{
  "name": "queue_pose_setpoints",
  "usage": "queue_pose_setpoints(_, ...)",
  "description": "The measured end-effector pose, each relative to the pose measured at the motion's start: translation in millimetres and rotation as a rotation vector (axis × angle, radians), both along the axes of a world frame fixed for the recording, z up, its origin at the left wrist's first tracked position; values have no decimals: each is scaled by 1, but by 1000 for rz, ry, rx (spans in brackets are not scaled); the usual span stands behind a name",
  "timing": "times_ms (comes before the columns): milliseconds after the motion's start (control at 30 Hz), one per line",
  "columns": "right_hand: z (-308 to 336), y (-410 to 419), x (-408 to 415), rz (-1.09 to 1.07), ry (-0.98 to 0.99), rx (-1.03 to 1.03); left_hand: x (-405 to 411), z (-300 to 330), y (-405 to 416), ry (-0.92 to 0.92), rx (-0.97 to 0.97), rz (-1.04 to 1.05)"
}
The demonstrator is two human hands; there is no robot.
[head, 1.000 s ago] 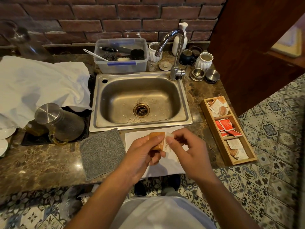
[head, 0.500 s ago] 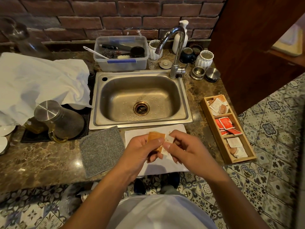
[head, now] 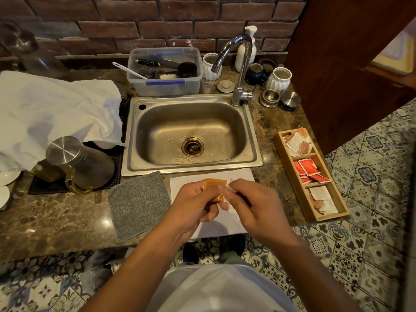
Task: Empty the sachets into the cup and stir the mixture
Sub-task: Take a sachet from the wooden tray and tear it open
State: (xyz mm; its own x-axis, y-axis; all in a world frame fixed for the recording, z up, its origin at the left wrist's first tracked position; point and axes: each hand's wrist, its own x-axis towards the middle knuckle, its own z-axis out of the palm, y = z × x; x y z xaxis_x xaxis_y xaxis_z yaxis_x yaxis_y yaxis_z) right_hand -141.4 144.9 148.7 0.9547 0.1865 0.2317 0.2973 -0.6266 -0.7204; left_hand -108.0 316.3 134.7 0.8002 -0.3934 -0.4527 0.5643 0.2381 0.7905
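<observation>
A small orange-brown paper sachet (head: 215, 189) is held above a white rectangular cloth (head: 236, 221) at the front edge of the brown marble counter (head: 56, 217). It is pinched by the curled fingers of the left hand (head: 193, 204), while its right edge is pinched between thumb and fingertips of the right hand (head: 252, 204). A grey textured mat (head: 138, 203) lies just left of the cloth. Behind them a stainless steel sink (head: 191, 134) is set. To the right, more sachets are kept in a three-compartment wooden tray (head: 290, 158).

brick wall (head: 157, 16) | marble counter (head: 56, 217) | patterned tile floor (head: 371, 233)
</observation>
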Motion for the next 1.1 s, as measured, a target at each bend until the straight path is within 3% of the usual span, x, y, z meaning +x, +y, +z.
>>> queue_pose_setpoints(167,-1,-2,0,-23,16,-26,2,2,2,9,-9,-23)
queue_pose_setpoints(300,6,-7,2,22,376,225,1,-1,5,-5,-11,-17)
queue_pose_setpoints(367,7,-9,2,60,459,258,-1,-4,8,-17,-38,-36)
queue_pose_setpoints(567,9,-9,-1,34,472,316,-6,-3,9,-70,-46,-135)
queue_pose_setpoints(833,13,-10,0,77,506,291,-6,2,5,-123,28,-103)
queue_pose_setpoints(1100,12,-13,5,100,409,243,-8,4,1,-162,102,-54)
